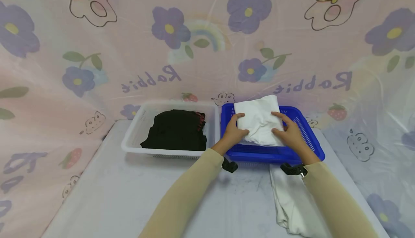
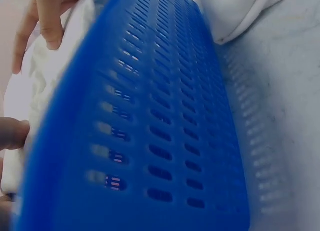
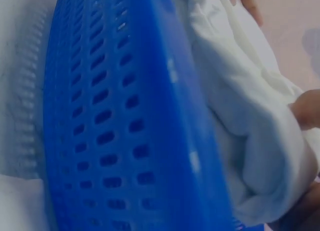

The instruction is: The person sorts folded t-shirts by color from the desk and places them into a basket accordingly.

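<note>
A folded white garment is held at the blue basket, over its left and middle part. My left hand grips the garment's left edge, thumb and fingers spread along it. On the opposite edge, my right hand holds the cloth the same way. Both wrist views show the slotted wall of the blue basket close up. In the right wrist view the garment bulges in thick, soft folds beside the rim. How far its underside touches the basket floor is hidden.
Left of the blue basket stands a white basket with a folded black garment in it. Another white cloth lies on the table at the front right, partly under my right forearm. A patterned curtain hangs behind the baskets.
</note>
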{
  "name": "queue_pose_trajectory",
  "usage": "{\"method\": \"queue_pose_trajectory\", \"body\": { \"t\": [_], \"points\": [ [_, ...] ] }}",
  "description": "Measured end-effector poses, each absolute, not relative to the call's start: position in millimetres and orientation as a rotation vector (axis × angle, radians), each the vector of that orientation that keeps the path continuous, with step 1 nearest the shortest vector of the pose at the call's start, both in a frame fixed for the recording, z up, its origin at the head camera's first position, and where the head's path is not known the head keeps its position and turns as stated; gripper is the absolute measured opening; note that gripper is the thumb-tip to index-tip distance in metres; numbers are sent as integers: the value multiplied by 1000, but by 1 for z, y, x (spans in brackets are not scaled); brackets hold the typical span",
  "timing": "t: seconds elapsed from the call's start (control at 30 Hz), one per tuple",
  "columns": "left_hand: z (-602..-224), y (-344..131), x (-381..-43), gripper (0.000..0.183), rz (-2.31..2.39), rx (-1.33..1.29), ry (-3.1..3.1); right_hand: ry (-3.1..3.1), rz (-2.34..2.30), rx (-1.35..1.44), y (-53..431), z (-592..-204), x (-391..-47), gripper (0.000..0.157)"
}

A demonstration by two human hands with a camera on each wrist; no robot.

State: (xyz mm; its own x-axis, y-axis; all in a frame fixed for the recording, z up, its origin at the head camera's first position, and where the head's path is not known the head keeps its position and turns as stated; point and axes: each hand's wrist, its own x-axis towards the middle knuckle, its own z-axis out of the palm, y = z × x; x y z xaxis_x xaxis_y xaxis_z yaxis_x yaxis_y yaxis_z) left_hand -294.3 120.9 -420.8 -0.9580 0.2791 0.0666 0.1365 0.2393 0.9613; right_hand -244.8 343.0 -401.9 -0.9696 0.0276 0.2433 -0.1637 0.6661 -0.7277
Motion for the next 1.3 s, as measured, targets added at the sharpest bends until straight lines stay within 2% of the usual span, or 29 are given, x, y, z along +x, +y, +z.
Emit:
{"method": "queue_pose_trajectory", "body": {
  "t": [0.57,1.07,1.3],
  "points": [
    [-430,135,-297,63,1656,234,2450,-2693,1125,27,356,-441,-261,58],
    [-433,144,-301,61,1635,100,2402,-2796,1170,-86,357,-444,-261,59],
    [-435,145,-301,58,1480,121,2464,-2894,1179,-150,356,-442,-262,59]
  ]
}}
